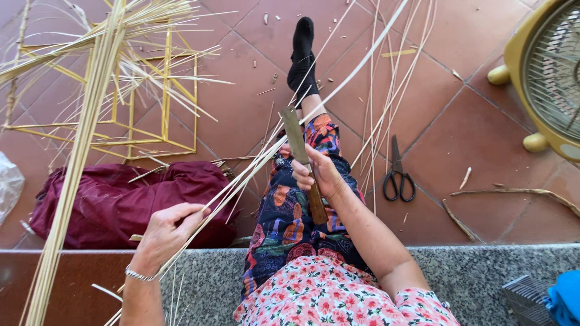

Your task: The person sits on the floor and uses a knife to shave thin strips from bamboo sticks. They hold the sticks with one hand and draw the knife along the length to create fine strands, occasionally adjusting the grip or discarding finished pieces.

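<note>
Two hands work over the lap: the right hand (319, 175) is closed around a knife (302, 163) with wooden handle, and the left hand (166, 232) pinches thin bamboo strips (254, 166) that cross the blade diagonally.

Pale yellow strips (254, 166) are being shown against a terracotta-red tiled floor (477, 139); a maroon cloth (103, 205), black scissors (397, 175), a black sock (302, 54) and multicoloured floral trousers (290, 223) are being seen.
</note>
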